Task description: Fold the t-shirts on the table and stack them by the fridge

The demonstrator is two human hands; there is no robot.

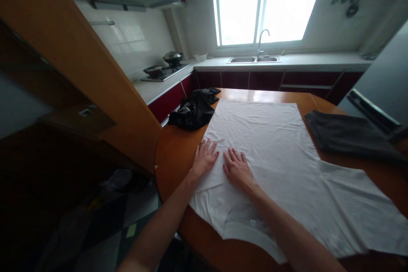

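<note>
stove: beyond the table, with two pans on it, well apart from the shirt
black cloth: heaped at the table's left edge, just beside the shirt; we judge this spot leaves the middle free for spreading
left hand: ours lies palm down near the shirt's left edge, fingers fanned wide, gripping nothing; the spread, we think, lets it bear on more cloth
right hand: just beside the left, also palm down and flat, fingers a little closer together, holding nothing; we judge the pair steadies the cloth
shirt: white, laid across the middle of the table, hem toward the window, collar toward us, right-hand sleeve out; we cannot tell how the other sleeve lies
grey cloth: flat at the right, just beside the shirt, probably set there so it sits out of the way
</note>
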